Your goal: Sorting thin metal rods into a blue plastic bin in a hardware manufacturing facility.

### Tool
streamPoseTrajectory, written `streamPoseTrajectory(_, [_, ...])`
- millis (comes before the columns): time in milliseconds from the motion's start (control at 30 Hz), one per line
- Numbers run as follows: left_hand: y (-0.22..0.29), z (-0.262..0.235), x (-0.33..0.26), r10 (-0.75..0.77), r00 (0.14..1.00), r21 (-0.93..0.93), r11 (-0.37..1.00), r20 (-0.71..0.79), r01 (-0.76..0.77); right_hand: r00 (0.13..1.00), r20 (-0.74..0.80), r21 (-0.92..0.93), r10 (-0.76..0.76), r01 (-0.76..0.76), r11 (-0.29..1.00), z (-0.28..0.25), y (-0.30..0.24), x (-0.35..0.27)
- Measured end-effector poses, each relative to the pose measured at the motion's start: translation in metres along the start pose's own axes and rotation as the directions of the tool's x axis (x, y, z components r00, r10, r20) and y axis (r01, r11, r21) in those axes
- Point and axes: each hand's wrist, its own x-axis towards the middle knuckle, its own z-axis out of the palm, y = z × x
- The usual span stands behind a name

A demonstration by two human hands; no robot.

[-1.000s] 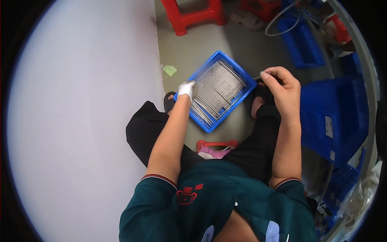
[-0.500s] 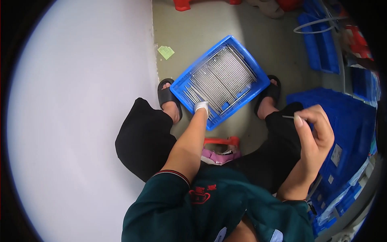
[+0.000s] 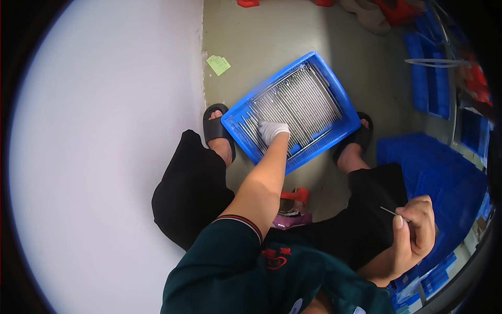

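Note:
A blue plastic bin [image 3: 338, 83] sits at an angle on the floor between my feet. Thin silvery metal rods [image 3: 308, 99] lie in it in dense, nearly parallel rows. My left hand [image 3: 274, 131], in a white glove, reaches into the bin's left part, over the rods. Its fingers are drawn together at the rods; whether one is between them is hidden. Out to the right, over my thigh, my bare right hand [image 3: 415, 227] is closed, with thumb and forefinger pinching a thin metal rod [image 3: 387, 211] that sticks out leftward.
A white surface [image 3: 104, 157] fills the left side. Blue crates [image 3: 429, 172] stand at the right, with another blue bin [image 3: 431, 78] behind. A green paper piece [image 3: 218, 65] lies on the floor. A red stool part [image 3: 298, 197] and a pink item [image 3: 293, 220] are below me.
My left hand has moved deeper into the bin, up and to the right from its near edge. My right hand has dropped lower, still pinching the thin rod. The view has shifted slightly.

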Motion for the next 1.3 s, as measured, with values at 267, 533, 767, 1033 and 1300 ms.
streamPoseTrajectory(267, [-0.009, 0.01, -0.008, 0.127, 0.99, 0.054, 0.991, -0.055, -0.124, 1.0, -0.01, -0.018, 0.011, -0.011, 1.0, -0.002, 0.007, -0.003])
streamPoseTrajectory(533, [-0.001, 0.015, 0.004, 0.107, 0.989, 0.076, 0.992, -0.104, -0.099, 0.999, 0.027, 0.016, -0.025, 0.025, 1.0, -0.007, 0.008, -0.003])
streamPoseTrajectory(767, [-0.011, 0.02, 0.003, 0.22, 0.967, 0.126, 0.971, -0.128, -0.204, 0.999, 0.021, 0.01, -0.042, 0.042, 0.999, -0.004, 0.004, -0.003])
streamPoseTrajectory(1033, [-0.016, 0.027, 0.024, 0.184, 0.971, 0.113, 0.979, -0.156, -0.167, 0.998, 0.047, 0.022, -0.046, 0.045, 0.999, -0.002, 0.005, -0.002])
streamPoseTrajectory(1300, [-0.028, 0.025, 0.039, 0.192, 0.957, 0.158, 0.974, -0.217, -0.159, 0.993, 0.108, 0.008, -0.041, 0.04, 0.999, 0.002, 0.001, 0.001])
